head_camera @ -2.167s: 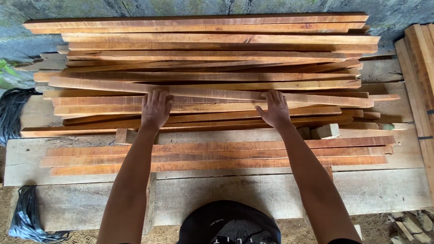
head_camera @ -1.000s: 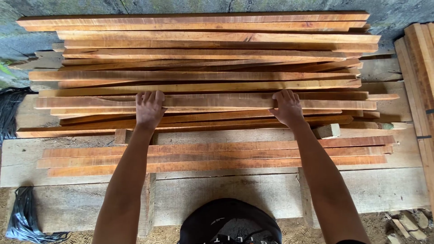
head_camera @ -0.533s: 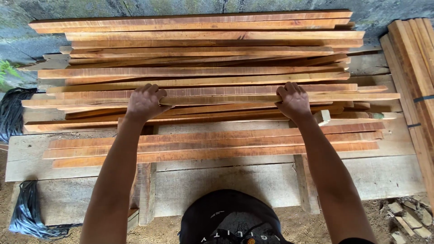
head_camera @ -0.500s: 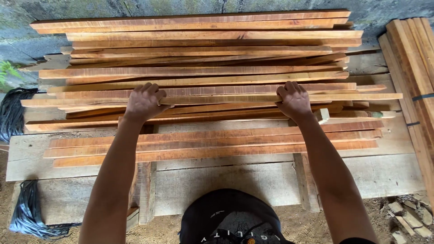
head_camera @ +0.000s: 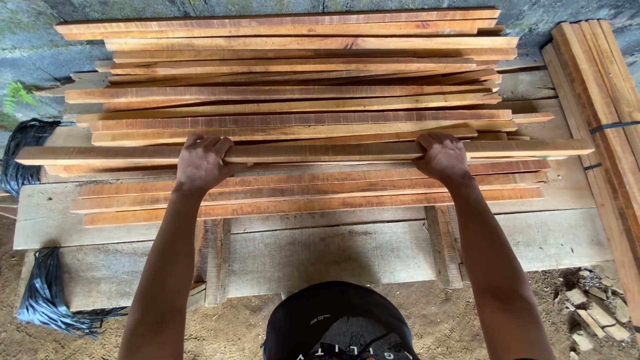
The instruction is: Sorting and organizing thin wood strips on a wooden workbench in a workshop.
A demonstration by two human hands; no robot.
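One long wooden plank (head_camera: 313,152) is gripped at the near edge of the stack (head_camera: 293,73) — left hand (head_camera: 200,163) and right hand (head_camera: 441,157) closed over it, set wide apart, likely for balance. Beyond the hands, boards lie flat. A banded bundle (head_camera: 603,100) stands right of the right hand; black strapping (head_camera: 47,300) lies left.

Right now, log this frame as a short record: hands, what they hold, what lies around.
left hand: left hand gripping the long plank near its left end
right hand: right hand gripping the same plank further right
plank: lies crosswise, above the stack
stack: rough reddish board pile on a grey wooden platform
right side: strapped bundle of boards
left side: black strap coils
ground: sandy soil
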